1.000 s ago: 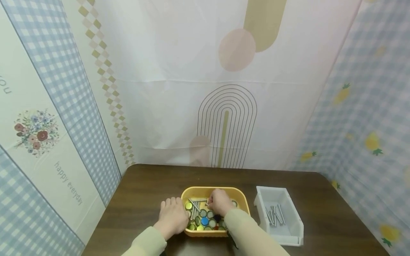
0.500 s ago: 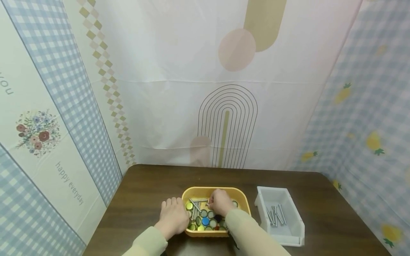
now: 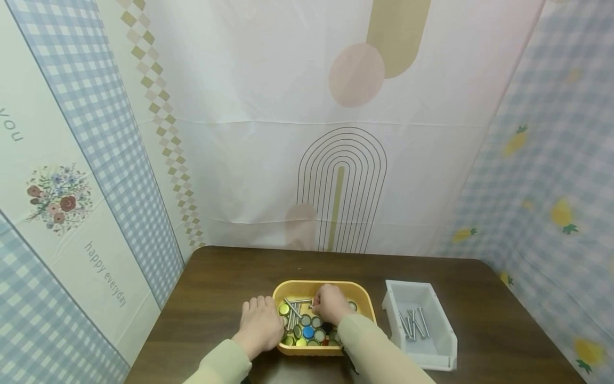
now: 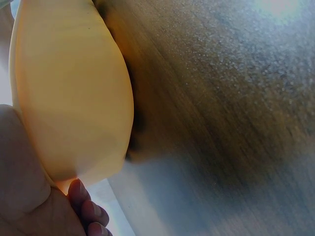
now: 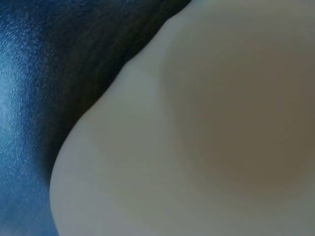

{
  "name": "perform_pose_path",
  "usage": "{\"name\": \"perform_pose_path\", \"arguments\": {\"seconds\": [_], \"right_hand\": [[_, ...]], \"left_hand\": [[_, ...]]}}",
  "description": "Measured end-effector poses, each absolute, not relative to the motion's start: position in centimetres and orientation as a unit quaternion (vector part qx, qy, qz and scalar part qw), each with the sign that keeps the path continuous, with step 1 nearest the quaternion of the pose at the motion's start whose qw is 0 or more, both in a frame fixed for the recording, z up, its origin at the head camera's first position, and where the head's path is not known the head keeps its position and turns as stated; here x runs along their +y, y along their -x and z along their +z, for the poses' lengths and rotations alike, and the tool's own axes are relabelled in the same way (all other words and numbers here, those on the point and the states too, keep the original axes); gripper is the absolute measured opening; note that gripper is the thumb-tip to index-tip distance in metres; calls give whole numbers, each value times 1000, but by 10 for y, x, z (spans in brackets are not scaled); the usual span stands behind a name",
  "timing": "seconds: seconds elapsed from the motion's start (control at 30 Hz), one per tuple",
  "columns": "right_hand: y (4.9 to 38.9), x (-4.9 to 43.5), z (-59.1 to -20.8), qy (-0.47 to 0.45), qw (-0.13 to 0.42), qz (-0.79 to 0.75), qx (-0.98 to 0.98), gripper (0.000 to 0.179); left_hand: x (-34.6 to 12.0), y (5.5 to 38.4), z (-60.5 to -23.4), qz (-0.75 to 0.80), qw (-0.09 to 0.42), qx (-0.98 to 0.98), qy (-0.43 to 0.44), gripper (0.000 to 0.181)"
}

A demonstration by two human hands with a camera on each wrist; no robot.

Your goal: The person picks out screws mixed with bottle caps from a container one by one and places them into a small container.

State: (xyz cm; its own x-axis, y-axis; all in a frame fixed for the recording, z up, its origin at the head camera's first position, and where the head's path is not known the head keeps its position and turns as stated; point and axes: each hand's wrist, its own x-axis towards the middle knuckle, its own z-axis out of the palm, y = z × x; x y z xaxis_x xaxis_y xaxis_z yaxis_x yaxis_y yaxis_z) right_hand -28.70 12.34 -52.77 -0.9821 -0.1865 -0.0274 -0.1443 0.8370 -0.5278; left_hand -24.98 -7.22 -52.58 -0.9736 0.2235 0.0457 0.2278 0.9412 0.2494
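Observation:
In the head view, a yellow plastic bin [image 3: 357, 290] holds several bottle caps, among them a blue cap [image 3: 308, 332], and several long metal screws [image 3: 292, 308]. My left hand [image 3: 261, 324] grips the bin's left rim. Seen from the left wrist, the bin's outer wall [image 4: 74, 93] stands beside that hand, with curled fingertips [image 4: 93, 212] at the rim. My right hand [image 3: 331, 304] reaches into the bin with curled fingers, pinching a small metal screw [image 3: 310, 307] of which only an end shows. A blurred pale surface fills much of the right wrist view.
To the right of the yellow bin stands a white plastic bin [image 3: 431, 349] with several screws [image 3: 413, 324] lying in it. Both bins rest on a dark wooden table [image 3: 230, 272]. Patterned cloths [image 3: 240, 176] hang behind and at both sides.
The view has shifted very slightly. Both hands keep their places at the yellow bin.

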Motion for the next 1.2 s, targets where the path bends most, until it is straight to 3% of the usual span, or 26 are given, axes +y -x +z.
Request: {"name": "perform_pose_path", "arguments": {"seconds": [1.2], "right_hand": [[288, 122, -527, 95, 44, -264, 959, 28]], "left_hand": [[-72, 249, -526, -131, 20, -985, 110, 35]]}}
